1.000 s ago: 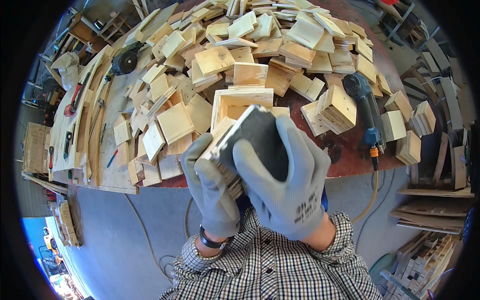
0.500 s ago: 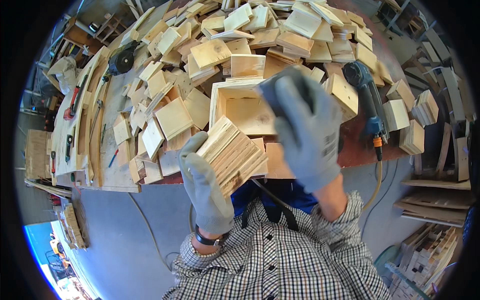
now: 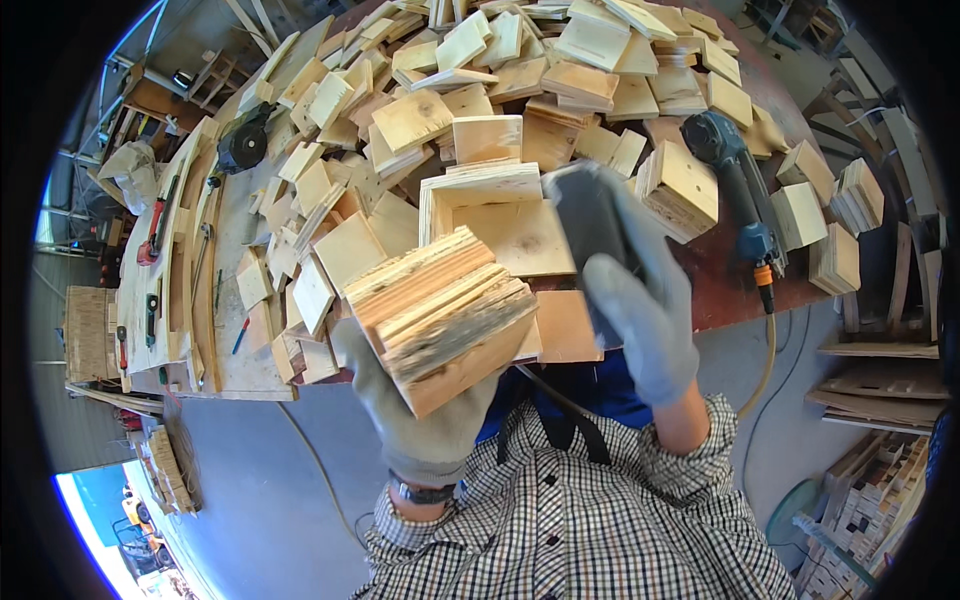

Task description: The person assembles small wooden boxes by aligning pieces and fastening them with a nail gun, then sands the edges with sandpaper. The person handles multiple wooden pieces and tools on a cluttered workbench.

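My gloved left hand (image 3: 415,420) is closed under a stack of wooden boards (image 3: 440,310), gripping it from below. The stack is tilted so its rough, layered edges face up, one strip darker and coarser than the others. My gloved right hand (image 3: 650,325) is wrapped around a dark grey block (image 3: 588,220) that looks like a sanding block. It is apart from the stack, to its right. Just beyond both hands stands an open wooden box (image 3: 433,208), partly hidden by the stack. A single flat board (image 3: 567,328) lies at the table's front edge.
A big heap of small boards (image 3: 490,90) covers the table. To the right lie a blue-black air tool (image 3: 735,175) with a hose (image 3: 765,360) and several board stacks (image 3: 680,190). A black round tool (image 3: 243,145), long strips and hand tools lie on the left.
The stack in my left hand has turned and tilted, showing more of its edge faces. My right hand has shifted slightly, with the dark block now more upright and right of the box.
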A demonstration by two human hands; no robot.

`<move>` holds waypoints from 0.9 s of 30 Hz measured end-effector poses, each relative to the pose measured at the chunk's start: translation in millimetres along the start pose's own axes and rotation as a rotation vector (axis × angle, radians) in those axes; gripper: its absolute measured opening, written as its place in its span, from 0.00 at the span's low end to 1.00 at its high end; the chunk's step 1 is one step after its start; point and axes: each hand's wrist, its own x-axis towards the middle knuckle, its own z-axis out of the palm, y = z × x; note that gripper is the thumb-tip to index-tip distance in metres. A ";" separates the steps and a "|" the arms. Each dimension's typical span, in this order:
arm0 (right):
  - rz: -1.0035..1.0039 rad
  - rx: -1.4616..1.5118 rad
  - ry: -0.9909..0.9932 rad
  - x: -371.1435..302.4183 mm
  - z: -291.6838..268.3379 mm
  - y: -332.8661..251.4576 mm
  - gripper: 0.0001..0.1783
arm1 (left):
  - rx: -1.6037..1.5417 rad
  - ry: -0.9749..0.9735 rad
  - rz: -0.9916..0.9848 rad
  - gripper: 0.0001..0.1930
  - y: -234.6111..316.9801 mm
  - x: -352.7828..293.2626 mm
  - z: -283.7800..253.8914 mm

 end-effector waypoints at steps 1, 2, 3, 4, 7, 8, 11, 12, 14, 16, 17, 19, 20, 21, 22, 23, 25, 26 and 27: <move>-0.059 -0.036 -0.006 -8.3 6.1 0.7 0.39 | 0.900 0.035 0.305 0.38 -9.8 1.7 -9.8; -0.109 -0.066 -0.009 -19.2 14.1 2.7 0.40 | 0.807 -0.009 0.256 0.38 -14.7 -0.3 -7.2; -0.164 -0.096 -0.016 -28.9 22.3 2.9 0.41 | 0.722 -0.095 0.127 0.37 -33.3 -10.6 -13.2; -0.139 -0.003 -0.031 -32.3 26.1 -1.7 0.42 | 0.647 -0.158 -0.010 0.37 -52.5 -22.5 -20.8; -0.085 0.052 -0.060 -37.1 28.5 -16.5 0.44 | -0.590 -0.109 -0.174 0.35 -132.1 -37.4 -58.7; -0.075 0.030 -0.057 -36.7 26.7 -18.5 0.45 | -0.536 -0.002 -0.164 0.34 -138.8 -33.1 -65.9; -0.040 0.067 -0.003 -39.4 31.4 -13.8 0.44 | -0.319 0.275 -0.036 0.35 -119.2 -17.0 -51.4; 0.000 0.063 0.008 -39.0 31.9 -12.3 0.44 | -0.187 0.355 0.079 0.36 -85.2 -5.2 -25.3; 0.030 0.155 -0.046 -37.8 30.0 -8.2 0.39 | 0.021 0.431 0.259 0.40 -47.6 8.8 3.3; 0.013 0.130 -0.096 -34.5 28.9 -5.9 0.38 | -0.043 0.249 0.384 0.40 -45.3 9.1 -2.3; -0.018 0.059 -0.116 -33.3 29.2 -5.6 0.39 | -0.186 0.076 0.401 0.38 -49.1 6.6 -10.9; -0.081 -0.083 -0.161 -30.2 28.5 -9.1 0.41 | -0.053 0.131 0.258 0.38 -56.7 -2.2 -34.7; -0.111 -0.110 -0.192 -27.9 28.2 -4.4 0.41 | -0.088 0.164 0.222 0.39 -38.1 -0.8 -26.5; -0.206 -0.217 -0.201 -30.6 28.8 1.0 0.40 | -0.123 0.191 0.187 0.39 -16.9 2.3 -16.9; -0.306 -0.324 -0.214 -34.5 29.2 6.3 0.39 | -0.266 0.220 0.056 0.37 -4.3 5.5 -21.1; -0.409 -0.433 -0.225 -39.6 28.8 7.9 0.38 | -0.412 0.247 -0.075 0.36 1.4 11.0 -23.2; -0.358 -0.525 -0.242 -61.4 31.2 6.2 0.36 | -0.332 0.316 -0.086 0.34 -6.7 28.0 -31.3; -0.321 -0.503 -0.264 -70.6 24.9 11.6 0.36 | -0.453 0.301 -0.130 0.33 2.4 31.1 -27.5; -0.282 -0.488 -0.289 -74.2 18.7 13.8 0.36 | -0.557 0.233 -0.145 0.33 3.9 30.7 -28.2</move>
